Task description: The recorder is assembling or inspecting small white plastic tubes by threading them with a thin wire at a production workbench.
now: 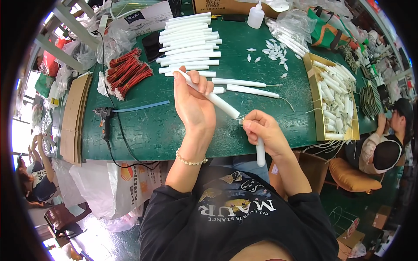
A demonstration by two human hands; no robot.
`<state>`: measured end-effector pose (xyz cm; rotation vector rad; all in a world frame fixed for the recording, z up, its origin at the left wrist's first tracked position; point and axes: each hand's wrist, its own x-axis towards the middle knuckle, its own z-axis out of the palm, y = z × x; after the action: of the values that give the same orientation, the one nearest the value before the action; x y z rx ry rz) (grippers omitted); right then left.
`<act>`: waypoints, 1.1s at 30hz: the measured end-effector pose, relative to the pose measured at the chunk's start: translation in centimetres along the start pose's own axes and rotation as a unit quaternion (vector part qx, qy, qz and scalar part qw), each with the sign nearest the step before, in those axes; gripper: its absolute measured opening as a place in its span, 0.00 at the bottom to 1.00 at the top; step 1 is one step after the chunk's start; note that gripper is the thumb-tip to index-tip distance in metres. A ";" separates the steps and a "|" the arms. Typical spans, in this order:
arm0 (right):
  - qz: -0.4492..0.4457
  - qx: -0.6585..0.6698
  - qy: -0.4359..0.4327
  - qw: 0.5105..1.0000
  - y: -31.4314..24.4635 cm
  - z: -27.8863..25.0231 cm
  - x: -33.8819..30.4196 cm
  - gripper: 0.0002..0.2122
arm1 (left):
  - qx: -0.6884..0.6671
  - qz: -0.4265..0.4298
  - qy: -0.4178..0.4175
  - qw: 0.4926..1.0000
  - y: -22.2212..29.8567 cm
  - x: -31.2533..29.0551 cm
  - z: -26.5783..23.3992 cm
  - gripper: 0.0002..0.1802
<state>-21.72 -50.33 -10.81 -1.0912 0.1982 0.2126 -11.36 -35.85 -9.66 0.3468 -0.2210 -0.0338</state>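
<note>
My left hand (195,106) is closed around a long white candle-like tube (223,105), tilted with its lower end toward my right hand. My right hand (266,130) grips a shorter white tube (260,153), which hangs below the fingers. Thumb and forefinger of that hand pinch thin pale wires (240,118) right at the long tube's open end. Just beyond my hands lie white tubes with wire tails (252,90). Farther off, a row of white tubes (189,42) is laid side by side. How far the wires reach into the long tube is hidden.
Left on the green table (183,145) are red wire bundles (126,73), a glue gun (104,119) and a blue strip (143,106). Small flame-shaped pieces (274,51) and a white bottle (255,18) lie beyond. A box (319,111) of short tubes stands right. Other people (383,150) sit nearby.
</note>
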 end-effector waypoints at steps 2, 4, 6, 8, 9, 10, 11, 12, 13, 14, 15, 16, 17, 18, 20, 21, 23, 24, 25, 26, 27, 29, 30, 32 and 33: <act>0.051 0.031 -0.021 0.998 0.2 0.3 0.0 0.05 | 0.007 0.005 0.014 1.000 0.3 0.2 0.3 0.14; 0.053 0.028 -0.029 0.998 0.2 0.5 -0.1 0.05 | 0.013 0.008 0.030 0.999 0.5 0.4 1.2 0.14; 0.077 0.053 -0.051 0.994 0.3 0.6 0.0 0.05 | 0.001 0.024 0.088 0.996 0.6 0.5 2.2 0.15; 0.082 0.051 -0.059 0.994 0.2 0.9 0.0 0.05 | 0.003 0.027 0.057 0.998 0.8 0.5 1.6 0.15; 0.086 0.050 -0.066 0.993 0.2 1.0 0.1 0.06 | 0.003 0.029 0.027 0.999 0.9 0.5 1.3 0.15; 0.086 0.049 -0.068 0.993 0.2 1.0 0.1 0.06 | 0.004 0.031 0.026 0.999 1.0 0.5 1.3 0.15; 0.096 0.057 -0.085 0.990 0.2 1.0 0.1 0.06 | 0.009 0.034 0.028 0.999 1.0 0.4 1.4 0.16; 0.106 0.065 -0.102 0.987 0.1 1.1 0.0 0.06 | 0.015 0.036 0.031 0.999 0.9 0.3 1.5 0.16; 0.106 0.064 -0.104 0.987 0.1 1.2 0.0 0.06 | 0.015 0.040 0.030 0.999 1.0 0.4 1.7 0.16; 0.115 0.074 -0.102 0.985 0.0 1.2 0.0 0.06 | 0.016 0.038 0.053 0.998 0.9 0.4 2.0 0.17; 0.124 0.084 -0.099 0.984 0.0 1.3 0.0 0.06 | 0.018 0.037 0.076 0.996 0.9 0.5 2.2 0.18; 0.124 0.082 -0.100 0.984 0.0 1.2 0.0 0.06 | 0.017 0.039 0.076 0.996 0.9 0.6 2.0 0.18; 0.127 0.092 -0.104 0.982 0.1 1.2 0.0 0.06 | 0.011 0.034 0.057 0.998 0.9 0.6 1.6 0.18; 0.130 0.101 -0.108 0.980 0.2 1.1 0.1 0.06 | 0.004 0.029 0.038 0.999 0.9 0.6 1.4 0.18; 0.137 0.107 -0.122 0.977 0.3 0.7 0.1 0.05 | 0.014 0.037 0.035 0.999 1.0 0.3 1.7 0.18; 0.143 0.114 -0.134 0.974 0.4 0.7 0.2 0.05 | 0.024 0.043 0.032 0.998 1.1 0.3 1.8 0.17; 0.145 0.117 -0.135 0.973 0.4 0.7 0.1 0.05 | 0.024 0.040 0.039 0.998 1.1 0.3 1.7 0.18; 0.146 0.122 -0.135 0.972 0.4 0.7 0.1 0.05 | 0.024 0.035 0.047 0.998 1.1 0.4 1.7 0.18; 0.145 0.121 -0.135 0.973 0.4 0.6 0.1 0.05 | 0.024 0.036 0.046 0.998 1.1 0.5 1.8 0.18; 0.142 0.130 -0.139 0.971 0.5 0.5 0.2 0.05 | 0.021 0.035 0.055 0.998 1.0 0.5 2.0 0.17; 0.139 0.140 -0.143 0.970 0.6 0.5 0.2 0.04 | 0.019 0.034 0.064 0.997 1.0 0.5 2.0 0.17; 0.136 0.140 -0.142 0.970 0.6 0.6 0.2 0.04 | 0.033 0.040 0.047 0.998 1.0 0.4 1.9 0.17; 0.133 0.141 -0.141 0.971 0.6 0.6 0.2 0.04 | 0.047 0.047 0.030 0.997 1.1 0.3 1.9 0.16; 0.126 0.151 -0.136 0.971 0.7 0.7 0.3 0.04 | 0.049 0.052 0.020 0.997 1.2 0.1 1.9 0.15; 0.118 0.160 -0.130 0.971 0.8 0.7 0.3 0.04 | 0.051 0.057 0.010 0.997 1.3 0.1 1.9 0.13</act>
<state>-21.61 -49.34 -11.30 -0.7092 0.1201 0.5163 -11.68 -35.30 -7.49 0.4360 -0.2236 0.0938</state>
